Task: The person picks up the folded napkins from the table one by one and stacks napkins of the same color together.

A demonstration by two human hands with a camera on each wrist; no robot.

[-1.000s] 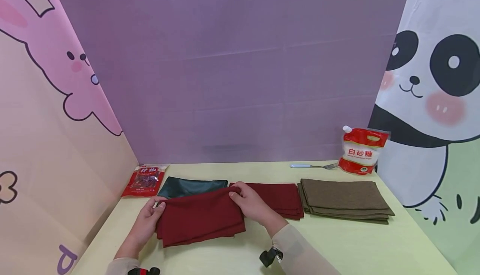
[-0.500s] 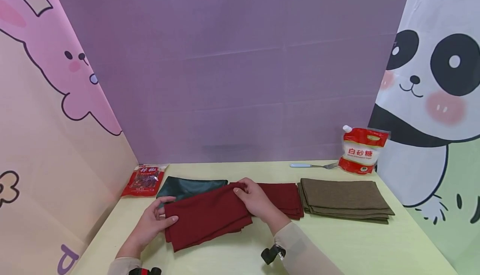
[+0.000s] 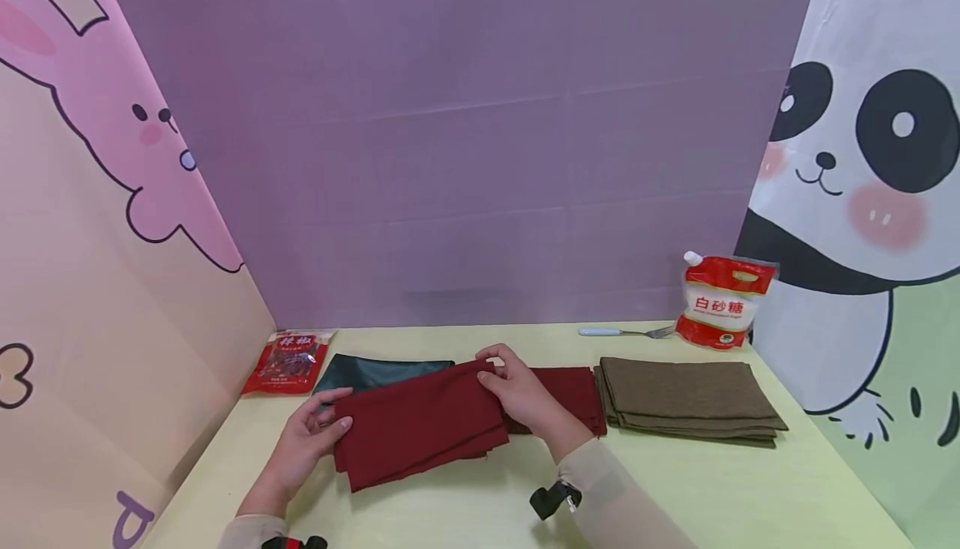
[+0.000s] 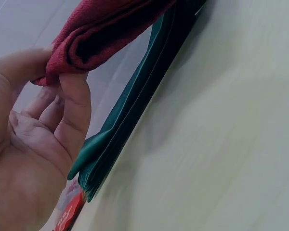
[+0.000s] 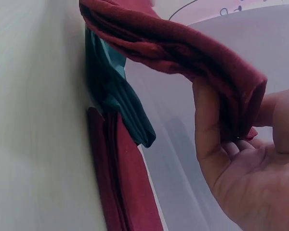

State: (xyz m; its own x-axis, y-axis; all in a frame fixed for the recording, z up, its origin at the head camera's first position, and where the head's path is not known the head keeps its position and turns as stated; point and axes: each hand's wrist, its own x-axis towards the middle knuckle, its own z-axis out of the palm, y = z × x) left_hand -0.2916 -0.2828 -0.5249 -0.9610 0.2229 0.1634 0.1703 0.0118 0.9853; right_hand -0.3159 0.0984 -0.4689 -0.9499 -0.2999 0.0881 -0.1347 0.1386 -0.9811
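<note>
A folded dark red cloth [image 3: 423, 422] is held up tilted above the table, its right end higher in the head view. My left hand [image 3: 303, 441] pinches its left edge between thumb and fingers; the left wrist view shows the cloth's rolled fold [image 4: 86, 48] in that grip. At the upper right corner my right hand [image 3: 525, 391] pinches it, thumb on the near face. Behind it lies a folded dark green cloth [image 3: 390, 370], partly covered from view. A second folded red cloth [image 3: 570, 391] lies beside that, also partly hidden.
To the right is a stack of folded brown cloths [image 3: 690, 391]. Farther back are a fork with a light blue handle [image 3: 600, 331] and a red and white sugar pouch [image 3: 723, 303]. A red packet [image 3: 288, 363] lies at the table's [image 3: 675, 499] back left.
The held red cloth has shifted right and tilted, its right end rising. Both hands moved with it, and the left thumb now lies over the cloth's front edge.
</note>
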